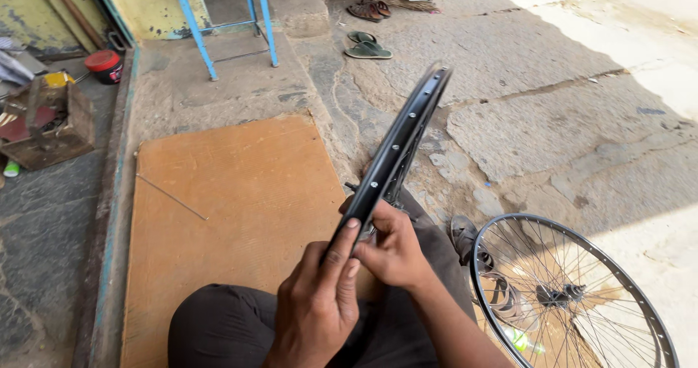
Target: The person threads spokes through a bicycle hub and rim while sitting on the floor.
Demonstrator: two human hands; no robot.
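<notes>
— What's on your left as you sit there?

— A wooden box (45, 124) of odds and ends by the wall, with a red-lidded tub (103, 65) behind it. Next comes the flat brown board (233, 215) lying on the floor, a thin metal rod (171, 196) resting near its left edge, and the legs of a blue stand (225, 25) beyond its far edge.

— And your hands?

— My left hand (316, 302) is wrapped around the near end of the black wheel rim (396, 150), thumb pressed along its inner face, so that grip is closed on the rim. My right hand (392, 248) is just beside it, fingers curled in against the rim's right side at the same spot; I'd call it pinching something small there, but what it pinches is hidden. The rim stands on edge over my lap, at the board's right edge, tilting up and away from me.

— Which stage is this, would you say?

— I judge it's fitting work at one of the rim's holes. The next move likely needs the left grip to steady the rim while the right fingers work finely.

— Anything further right?

— A finished spoked wheel (571, 295) lies flat on the stone floor by my right knee, sandals (476, 255) partly under it, and green slippers (367, 46) well away up the floor.
</notes>
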